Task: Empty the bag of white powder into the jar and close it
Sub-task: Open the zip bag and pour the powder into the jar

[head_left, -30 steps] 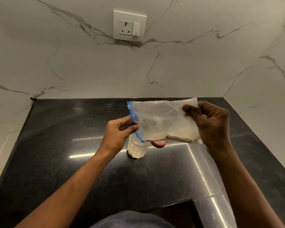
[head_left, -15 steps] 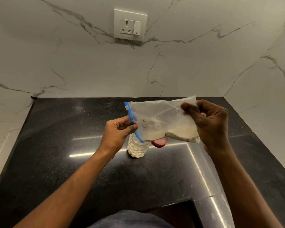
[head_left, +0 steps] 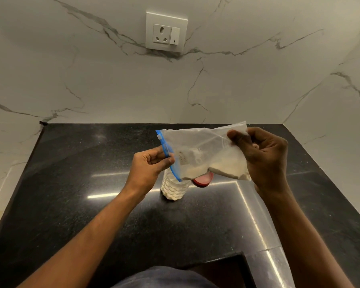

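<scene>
Black desk (head_left: 71,204) fills the frame, marble wall behind w/ a socket (head_left: 166,32) up top. Over the middle of the desk hangs the bag (head_left: 197,148), held sideways, blue zip edge pointing left and down, right above the jar (head_left: 174,189). White powder (head_left: 227,165) is bunched in the bag's lower right, well short of the mouth. Jar stands open, already part full, its red lid (head_left: 203,179) lying just beside it on the far right.

Right hand (head_left: 266,159) has thumb and fingers clamped on the bag's closed end; left hand (head_left: 148,169) has fingers pinched together on the zip strip.

Pour is underway, roughly mid-task by my read. To do it well: keep the zip's low corner inside the jar rim, lift the right end gradually so powder slides rather than dumps, and hold the mouth narrow w/ the left pinch. Tap the bag to clear the folds. Risk: a rush of powder overshooting onto the desk.
</scene>
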A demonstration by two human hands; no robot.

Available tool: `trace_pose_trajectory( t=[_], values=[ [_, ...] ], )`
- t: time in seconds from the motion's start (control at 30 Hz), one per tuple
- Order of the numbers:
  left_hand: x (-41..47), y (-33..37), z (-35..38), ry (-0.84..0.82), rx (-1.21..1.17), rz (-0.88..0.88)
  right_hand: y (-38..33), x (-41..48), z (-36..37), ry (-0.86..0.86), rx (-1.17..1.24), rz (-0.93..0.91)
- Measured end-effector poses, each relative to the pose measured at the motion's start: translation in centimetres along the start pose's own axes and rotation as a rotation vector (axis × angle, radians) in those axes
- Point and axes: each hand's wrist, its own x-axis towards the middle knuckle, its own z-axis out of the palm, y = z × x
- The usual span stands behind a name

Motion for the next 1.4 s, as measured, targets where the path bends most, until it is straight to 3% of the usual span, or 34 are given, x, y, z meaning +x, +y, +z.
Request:
trace_pose_trajectory(
  t=[0.33,0.67,0.87,1.03,1.1,1.17,1.23,1.3,1.4],
  values=[
    [0.4,-0.4,-0.1,0.011,-0.007,0.002,-0.2,-0.1,0.0,-0.038,0.0,-0.026],
    [0.4,-0.2,-0.4,-0.018,0.044,0.017,-0.4,-0.2,-0.5,-0.05,-0.004,0.058],
    [0.6,0.1,0.3,-0.062,0.04,-0.077,0.5,-0.1,0.0,-0.082,0.083,0.181],
    [1.5,1.0,0.8,-0.109,0.019,-0.076,1.5,-0.2,-0.3,-0.09,-0.004,0.206],
    [1.6,2.3,1.0,-0.022,0.211,0.048,1.6,-0.2,-0.5,-0.101,-0.031,0.193],
    [1.8,3.9,1.8,0.036,0.606,0.356,1.6,-0.2,-0.5,-0.124,-0.053,0.171],
    [2.2,6.0,3.5,-0.029,0.972,0.677,1.5,-0.1,-0.6,-0.154,-0.062,0.16],
    [2.9,7.7,5.4,-0.203,1.1,0.747,1.5,-0.1,-0.6,-0.183,-0.038,0.165],
    [3.7,8.7,7.0,-0.345,1.013,0.667,1.8,0.0,-1.0,-0.188,0.013,0.189]
  ],
)
